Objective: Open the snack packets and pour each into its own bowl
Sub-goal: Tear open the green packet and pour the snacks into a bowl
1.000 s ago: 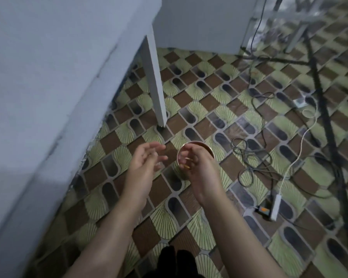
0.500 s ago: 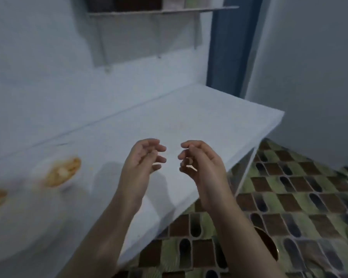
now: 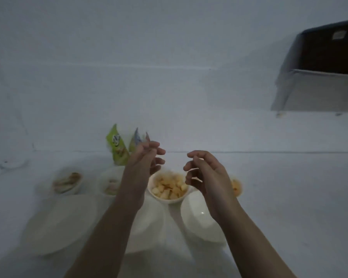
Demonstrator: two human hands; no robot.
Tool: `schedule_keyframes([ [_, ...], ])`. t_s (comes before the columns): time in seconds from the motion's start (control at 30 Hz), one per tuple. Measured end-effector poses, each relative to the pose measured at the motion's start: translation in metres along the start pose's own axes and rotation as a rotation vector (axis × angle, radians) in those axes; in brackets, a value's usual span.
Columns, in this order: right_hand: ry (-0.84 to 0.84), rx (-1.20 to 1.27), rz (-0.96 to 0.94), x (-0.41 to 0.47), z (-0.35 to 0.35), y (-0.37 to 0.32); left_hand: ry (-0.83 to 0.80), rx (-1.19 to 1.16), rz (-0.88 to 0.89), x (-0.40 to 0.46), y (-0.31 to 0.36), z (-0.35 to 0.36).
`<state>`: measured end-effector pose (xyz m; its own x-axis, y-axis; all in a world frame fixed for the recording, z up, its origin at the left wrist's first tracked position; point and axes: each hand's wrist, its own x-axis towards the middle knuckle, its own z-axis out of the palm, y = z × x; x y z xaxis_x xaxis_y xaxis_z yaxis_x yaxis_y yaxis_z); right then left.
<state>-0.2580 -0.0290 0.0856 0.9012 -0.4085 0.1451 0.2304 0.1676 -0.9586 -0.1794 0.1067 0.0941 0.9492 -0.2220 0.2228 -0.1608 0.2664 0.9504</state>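
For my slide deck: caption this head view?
Both empty hands, left and right, hover over a filled snack bowl near green packets.

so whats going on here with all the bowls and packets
A person is partway through emptying snack packets into bowls on a white table. Both hands are empty: the left hand and right hand hover, fingers loosely curled, above a bowl of pale snack pieces. Other filled bowls sit to either side, and empty white dishes lie nearer. A green packet and another packet beside it stand upright against the wall.
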Motion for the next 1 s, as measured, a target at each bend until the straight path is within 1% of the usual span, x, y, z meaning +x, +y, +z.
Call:
schedule_keyframes([
  [0.1, -0.070, -0.062, 0.003, 0.027, 0.060, 0.019, 0.074, 0.005, 0.014, 0.027, 0.004, -0.059],
  [0.2, -0.134, -0.104, -0.004, 0.056, 0.114, 0.039, 0.096, -0.004, 0.012, 0.054, 0.003, -0.107],
  [0.37, -0.125, -0.170, -0.010, 0.111, 0.185, 0.068, 0.154, 0.010, -0.015, 0.093, 0.005, -0.171],
  [0.43, -0.106, -0.242, -0.011, 0.135, 0.209, 0.084, 0.193, 0.020, -0.035, 0.108, 0.004, -0.191],
  [0.5, -0.074, -0.371, -0.042, 0.163, 0.231, 0.102, 0.228, 0.019, -0.053, 0.121, 0.002, -0.207],
  [0.57, -0.037, -0.602, -0.098, 0.191, 0.248, 0.119, 0.264, 0.000, -0.065, 0.134, 0.000, -0.220],
  [0.6, -0.045, -0.731, -0.109, 0.206, 0.254, 0.126, 0.290, -0.023, -0.058, 0.140, 0.000, -0.225],
  [0.67, -0.101, -0.955, -0.052, 0.233, 0.266, 0.136, 0.351, -0.079, -0.040, 0.151, -0.004, -0.234],
  [0.73, -0.147, -1.114, 0.036, 0.258, 0.275, 0.142, 0.396, -0.122, -0.033, 0.157, -0.009, -0.239],
  [0.83, -0.145, -1.304, 0.123, 0.288, 0.289, 0.147, 0.423, -0.165, -0.043, 0.167, -0.014, -0.248],
  [0.9, -0.172, -1.396, 0.173, 0.302, 0.296, 0.151, 0.440, -0.166, -0.054, 0.175, -0.017, -0.258],
  [1.0, -0.190, -1.431, 0.206, 0.312, 0.301, 0.161, 0.468, -0.157, -0.063, 0.184, -0.025, -0.274],
])
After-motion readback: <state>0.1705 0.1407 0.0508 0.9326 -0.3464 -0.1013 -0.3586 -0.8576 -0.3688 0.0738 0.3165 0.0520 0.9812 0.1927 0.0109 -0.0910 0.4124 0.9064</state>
